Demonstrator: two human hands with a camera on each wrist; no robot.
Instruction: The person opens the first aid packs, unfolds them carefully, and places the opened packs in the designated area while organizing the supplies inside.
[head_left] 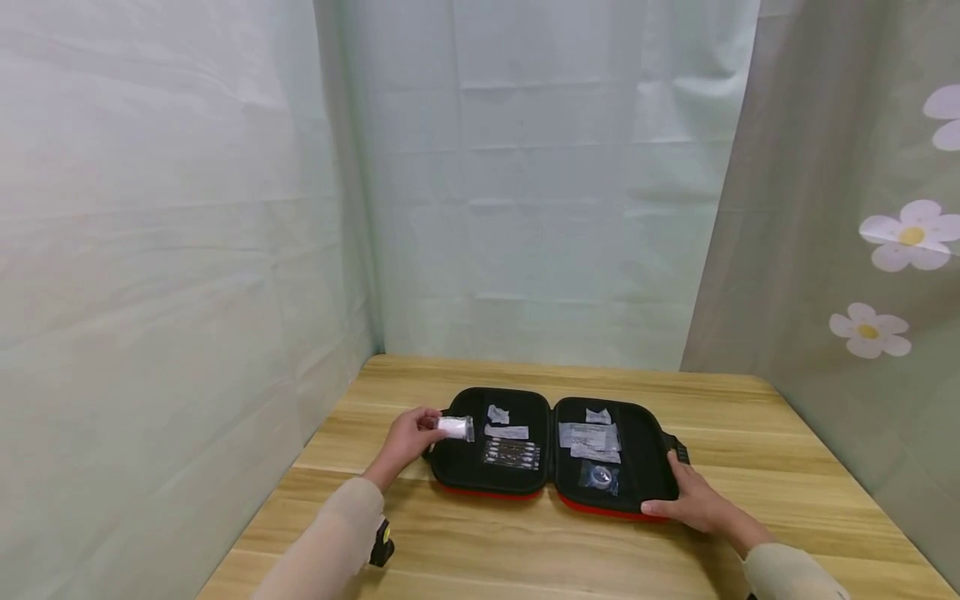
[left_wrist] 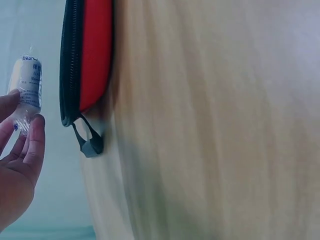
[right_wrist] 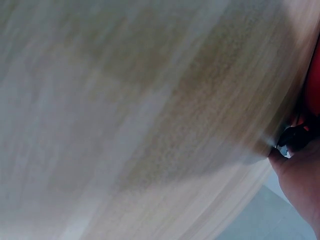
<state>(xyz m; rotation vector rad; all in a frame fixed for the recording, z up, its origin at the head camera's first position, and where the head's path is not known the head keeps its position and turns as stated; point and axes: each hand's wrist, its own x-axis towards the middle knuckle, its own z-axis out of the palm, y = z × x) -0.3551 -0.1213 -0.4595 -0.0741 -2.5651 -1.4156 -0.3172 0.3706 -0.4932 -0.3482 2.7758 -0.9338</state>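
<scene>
My left hand (head_left: 411, 433) pinches a white bandage roll (left_wrist: 29, 82) in a clear printed wrapper, between thumb and fingertips. In the head view this roll overlaps the left edge of an open black-lined first-aid case (head_left: 465, 471) with a red outside. My right hand (head_left: 693, 500) holds the case's near right corner, thumb along the front rim and fingers at the side by the black handle (head_left: 677, 448). Cotton swabs (head_left: 512, 454) in a clear pack and small white packets (head_left: 507, 432) lie in the left half. Flat white packets (head_left: 590, 435) and a clear bag with a round item (head_left: 600, 477) lie in the right half.
The case lies spread on a wooden table (head_left: 540, 550). Pale curtains (head_left: 540, 208) stand behind and on both sides, the right one printed with white flowers (head_left: 868, 331). A zip and a black strap loop (left_wrist: 90, 142) show on the case's side.
</scene>
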